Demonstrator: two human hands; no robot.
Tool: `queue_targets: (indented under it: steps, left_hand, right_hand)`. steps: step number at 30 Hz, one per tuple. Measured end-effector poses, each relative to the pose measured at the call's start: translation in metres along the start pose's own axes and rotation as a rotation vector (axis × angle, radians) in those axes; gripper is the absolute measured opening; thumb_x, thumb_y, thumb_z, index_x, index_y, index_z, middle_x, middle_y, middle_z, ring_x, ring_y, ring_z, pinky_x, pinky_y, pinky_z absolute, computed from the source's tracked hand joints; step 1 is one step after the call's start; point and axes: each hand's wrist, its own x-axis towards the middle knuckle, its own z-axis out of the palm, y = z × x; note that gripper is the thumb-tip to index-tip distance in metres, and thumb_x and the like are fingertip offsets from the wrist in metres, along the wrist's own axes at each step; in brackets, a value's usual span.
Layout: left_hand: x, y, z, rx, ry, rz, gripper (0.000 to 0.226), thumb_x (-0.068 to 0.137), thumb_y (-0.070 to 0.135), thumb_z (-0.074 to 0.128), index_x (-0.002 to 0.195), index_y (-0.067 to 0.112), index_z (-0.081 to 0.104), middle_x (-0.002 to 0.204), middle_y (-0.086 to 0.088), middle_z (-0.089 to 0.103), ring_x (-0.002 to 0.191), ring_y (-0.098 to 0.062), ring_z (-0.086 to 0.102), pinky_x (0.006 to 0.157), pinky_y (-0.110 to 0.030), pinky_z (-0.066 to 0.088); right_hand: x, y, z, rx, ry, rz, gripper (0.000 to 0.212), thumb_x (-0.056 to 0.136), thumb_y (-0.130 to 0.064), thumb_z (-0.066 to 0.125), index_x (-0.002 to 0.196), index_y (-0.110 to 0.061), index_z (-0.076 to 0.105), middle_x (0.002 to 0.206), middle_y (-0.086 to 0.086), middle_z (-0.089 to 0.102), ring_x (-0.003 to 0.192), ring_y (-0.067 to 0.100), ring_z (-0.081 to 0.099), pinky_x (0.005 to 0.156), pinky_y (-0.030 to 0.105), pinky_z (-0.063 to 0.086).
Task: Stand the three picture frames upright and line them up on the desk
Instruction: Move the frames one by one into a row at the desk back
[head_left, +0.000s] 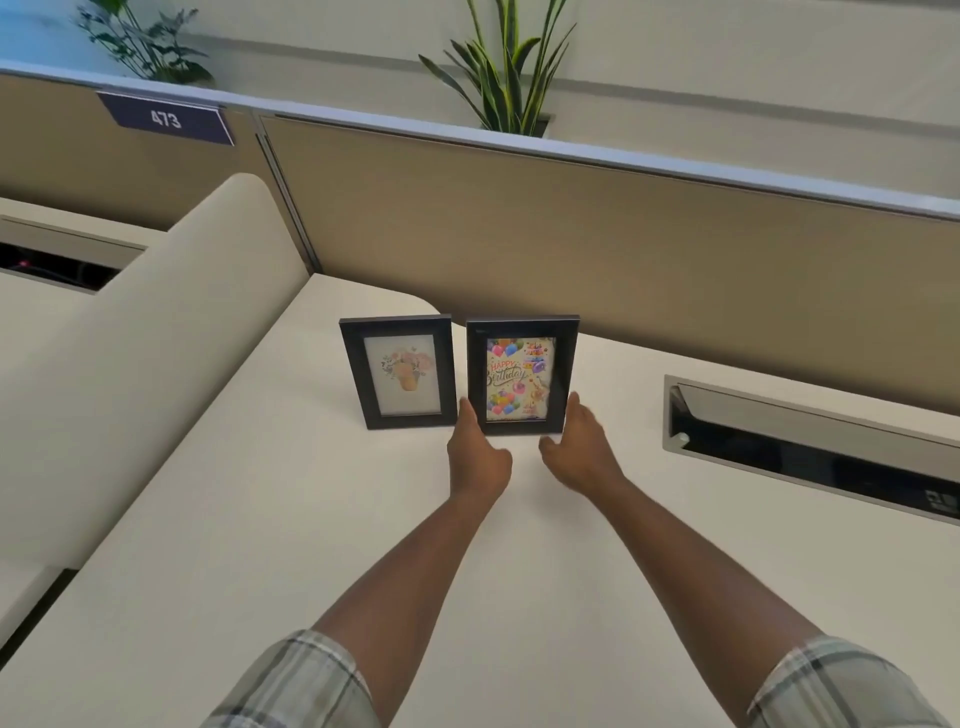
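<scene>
The birthday frame (522, 375) stood upright on the desk (291, 519), a dark, flat-moulded rectangle around a bright card of balloons and lettering. The left hand (477, 457) lay against its lower left edge and the right hand (581, 444) against its lower right edge, fingers loosely extended and palms turned inward; both hands bracketed the frame's base rather than closing round it, and whether the fingertips pressed on the moulding or only brushed it could not be told. That two-sided hold looked meant to square the frame and steady it on its rear prop, which was hidden.

Just left of the birthday frame, with a narrow gap between, stood the flower frame (399, 373), the same dark moulding around a pale print of a bouquet, its bottom edge roughly level with its neighbour's. A third frame was nowhere in view, so the line seemed two-thirds done.

The desk under the birthday frame was smooth, matte and cream-coloured, with a rounded corner behind. To the right of the frame, well apart, a metal-rimmed cable slot (810, 441) was sunk in the top. Behind the frame ran a tan fabric partition (623, 249) capped in grey, a spiky-leaved plant (506, 78) rising beyond it.
</scene>
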Motion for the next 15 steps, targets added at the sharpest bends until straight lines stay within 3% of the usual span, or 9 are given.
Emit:
queue_targets:
  steps: [5, 15]
  left_hand:
    - [-0.003, -0.005, 0.002, 0.062, -0.064, -0.040, 0.092, 0.085, -0.003, 0.061, 0.153, 0.021, 0.004, 0.154, -0.008, 0.037, 0.132, -0.031, 0.047, 0.104, -0.039, 0.047]
    - [0.007, -0.006, 0.002, 0.092, -0.075, -0.051, 0.093, 0.084, -0.001, 0.063, 0.153, 0.020, 0.003, 0.154, -0.009, 0.038, 0.134, -0.031, 0.046, 0.106, -0.037, 0.045]
  right_hand:
    - [-0.007, 0.012, 0.014, -0.091, -0.085, 0.076, 0.088, 0.091, -0.030, 0.061, 0.154, -0.020, 0.001, 0.163, 0.004, 0.014, 0.147, 0.028, 0.024, 0.113, 0.040, 0.030]
    - [0.005, 0.003, 0.012, -0.117, -0.111, 0.093, 0.090, 0.090, -0.030, 0.062, 0.154, -0.019, 0.000, 0.163, 0.005, 0.014, 0.146, 0.029, 0.024, 0.113, 0.040, 0.032]
